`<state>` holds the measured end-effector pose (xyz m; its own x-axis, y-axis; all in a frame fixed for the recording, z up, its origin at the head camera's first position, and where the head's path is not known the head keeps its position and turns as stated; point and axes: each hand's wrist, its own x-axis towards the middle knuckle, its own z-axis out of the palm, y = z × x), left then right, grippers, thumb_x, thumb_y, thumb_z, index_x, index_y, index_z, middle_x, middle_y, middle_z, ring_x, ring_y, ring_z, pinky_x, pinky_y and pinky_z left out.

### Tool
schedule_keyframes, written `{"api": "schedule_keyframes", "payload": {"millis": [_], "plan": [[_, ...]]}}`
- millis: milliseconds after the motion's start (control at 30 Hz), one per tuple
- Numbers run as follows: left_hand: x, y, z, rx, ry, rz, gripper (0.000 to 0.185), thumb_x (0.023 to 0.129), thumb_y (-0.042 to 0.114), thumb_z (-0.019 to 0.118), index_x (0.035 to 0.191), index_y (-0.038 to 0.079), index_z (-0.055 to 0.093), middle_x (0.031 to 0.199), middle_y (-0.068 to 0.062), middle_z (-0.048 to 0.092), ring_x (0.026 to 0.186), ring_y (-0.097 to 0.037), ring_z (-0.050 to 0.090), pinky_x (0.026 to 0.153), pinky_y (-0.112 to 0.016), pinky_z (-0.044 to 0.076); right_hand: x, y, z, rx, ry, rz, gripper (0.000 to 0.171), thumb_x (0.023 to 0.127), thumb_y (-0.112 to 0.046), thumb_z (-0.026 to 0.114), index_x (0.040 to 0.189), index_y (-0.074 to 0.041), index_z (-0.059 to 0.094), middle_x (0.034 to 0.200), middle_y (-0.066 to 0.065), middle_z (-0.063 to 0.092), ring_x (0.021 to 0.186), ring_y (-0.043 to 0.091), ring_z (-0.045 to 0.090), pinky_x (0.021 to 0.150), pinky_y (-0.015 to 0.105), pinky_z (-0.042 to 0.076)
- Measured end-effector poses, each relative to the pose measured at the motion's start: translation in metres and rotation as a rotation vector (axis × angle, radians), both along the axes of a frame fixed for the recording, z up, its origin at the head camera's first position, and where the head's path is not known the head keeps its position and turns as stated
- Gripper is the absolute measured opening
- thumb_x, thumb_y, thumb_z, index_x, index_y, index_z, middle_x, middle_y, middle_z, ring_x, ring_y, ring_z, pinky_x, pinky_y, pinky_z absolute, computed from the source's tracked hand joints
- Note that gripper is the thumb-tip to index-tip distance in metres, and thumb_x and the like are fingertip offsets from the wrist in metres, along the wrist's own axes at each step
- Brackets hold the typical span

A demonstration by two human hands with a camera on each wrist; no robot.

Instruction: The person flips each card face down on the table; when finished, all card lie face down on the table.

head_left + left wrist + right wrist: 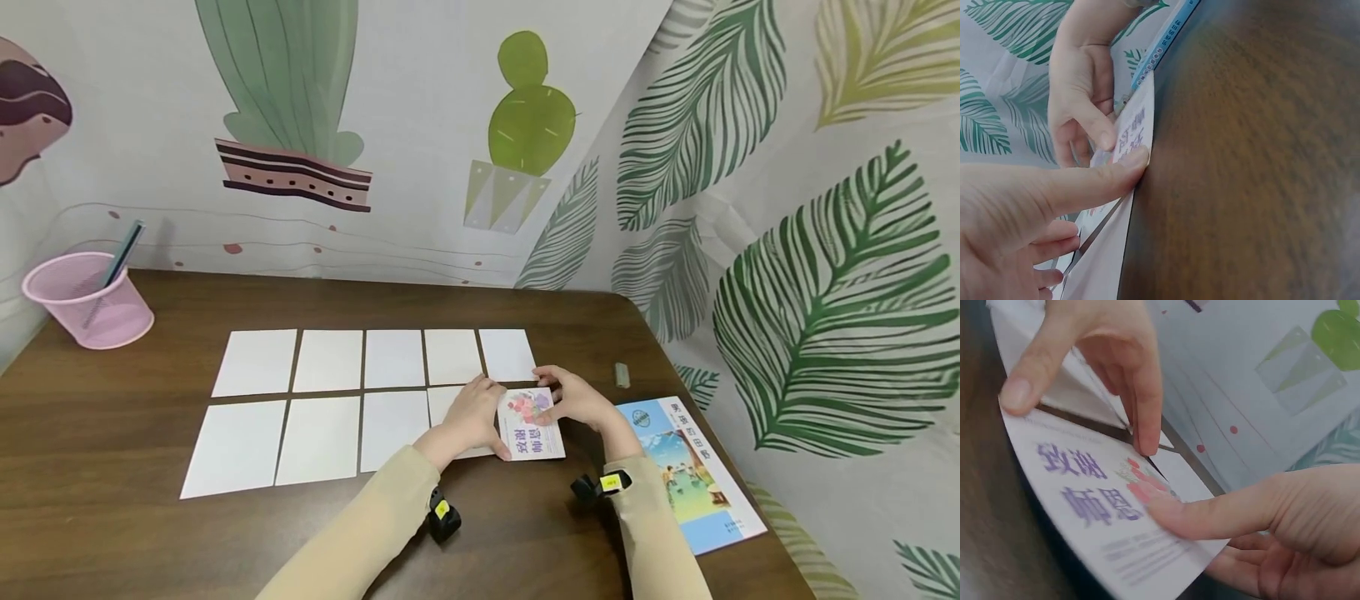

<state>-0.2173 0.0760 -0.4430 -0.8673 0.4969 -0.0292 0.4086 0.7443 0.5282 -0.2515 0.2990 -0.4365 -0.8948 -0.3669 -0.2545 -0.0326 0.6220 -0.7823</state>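
Head camera is looking down at a dark wooden table (pixel 112 433) set against walls printed with cacti and green leaves. Going from left to right: a pink mesh pen cup (pixel 88 300) is standing at the far left corner with a pen leaning in it. Next, blank white cards (pixel 330 396) are lying face down in two neat rows, five in the far row and the near row running up to the hands. At the right end of the near row, both hands are meeting on a printed card (pixel 532 433) showing pink flowers and purple characters. The left hand (pixel 471 417) is gripping the card's left edge, thumb lying along the edge and fingers curled beneath, as the left wrist view shows. The right hand (pixel 576 400) is pinching the card's right side, thumb pressing flat on the printed face and fingers tucked under it, as the right wrist view shows. The card appears tilted up off the table rather than lying flat. Beyond the right hand, a small grey object (pixel 621 375) is sitting on the wood; its kind is too small to tell. Farthest right, a blue illustrated booklet (pixel 690 475) is lying flat near the table's edge, beside the right sleeve.
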Motion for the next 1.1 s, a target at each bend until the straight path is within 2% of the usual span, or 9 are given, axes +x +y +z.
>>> {"api": "schedule_keyframes", "payload": {"millis": [100,200,333,467,733,900,1000,1100], "plan": [[0.000,-0.001,-0.001,0.013,0.003,0.001,0.105,0.052,0.039,0.096,0.138,-0.001,0.050,0.141,-0.016,0.053,0.140,-0.034,0.037,0.118,-0.040,0.027,0.003,0.004,-0.004,-0.110,-0.085,-0.097,0.079,0.079,-0.001,0.078,0.145,0.007,0.034,0.129,0.028,0.048,0.091,0.022,0.059,0.080,0.030,0.054],[0.000,-0.002,-0.002,0.032,0.002,-0.004,0.106,0.052,0.038,0.097,0.138,-0.002,0.050,0.140,-0.016,0.053,0.139,-0.034,0.038,0.118,-0.040,0.027,0.007,0.007,-0.008,-0.201,-0.155,-0.142,0.070,0.083,-0.003,0.075,0.140,0.011,0.037,0.118,0.021,0.059,0.088,0.016,0.062,0.079,0.027,0.055],[0.000,-0.005,-0.003,0.045,-0.004,-0.010,0.105,0.053,0.038,0.096,0.138,-0.002,0.049,0.142,-0.017,0.052,0.140,-0.036,0.037,0.119,-0.041,0.027,0.012,0.009,-0.011,-0.310,-0.250,-0.111,0.052,0.089,-0.001,0.067,0.131,0.017,0.043,0.102,0.004,0.070,0.083,0.012,0.068,0.075,0.025,0.058],[-0.001,-0.006,-0.004,0.053,-0.004,-0.007,0.104,0.053,0.037,0.096,0.137,-0.002,0.050,0.141,-0.017,0.053,0.139,-0.036,0.038,0.118,-0.041,0.029,0.013,0.008,-0.015,-0.369,-0.301,-0.055,0.045,0.091,0.000,0.063,0.128,0.019,0.046,0.095,-0.003,0.073,0.082,0.012,0.071,0.073,0.026,0.059],[0.003,-0.007,-0.003,0.115,-0.040,0.012,0.100,0.058,0.033,0.095,0.139,-0.001,0.049,0.145,-0.017,0.050,0.142,-0.037,0.034,0.117,-0.044,0.030,0.012,0.006,-0.015,-0.384,-0.281,-0.041,0.044,0.091,0.001,0.062,0.127,0.021,0.046,0.094,-0.001,0.074,0.082,0.012,0.071,0.072,0.026,0.059],[0.006,-0.004,0.001,0.195,-0.056,0.035,0.090,0.067,0.033,0.091,0.140,0.002,0.049,0.151,-0.016,0.044,0.145,-0.034,0.031,0.117,-0.046,0.031,0.010,0.005,-0.006,-0.377,-0.232,-0.074,0.047,0.090,0.002,0.062,0.128,0.021,0.044,0.096,0.000,0.073,0.083,0.012,0.071,0.073,0.027,0.059],[0.009,0.000,0.008,0.281,-0.037,0.050,0.077,0.075,0.030,0.085,0.139,0.002,0.051,0.149,-0.016,0.046,0.142,-0.032,0.037,0.115,-0.045,0.033,0.010,0.003,0.003,-0.369,-0.197,-0.108,0.047,0.090,0.002,0.063,0.129,0.020,0.045,0.097,0.001,0.073,0.084,0.012,0.071,0.074,0.028,0.059],[0.011,0.002,0.016,0.380,-0.002,0.077,0.061,0.083,0.027,0.079,0.134,0.002,0.056,0.140,-0.015,0.056,0.132,-0.031,0.050,0.109,-0.044,0.041,0.010,-0.001,0.012,-0.362,-0.153,-0.127,0.046,0.090,0.001,0.063,0.129,0.018,0.046,0.099,0.004,0.072,0.084,0.012,0.071,0.075,0.029,0.059]]}}
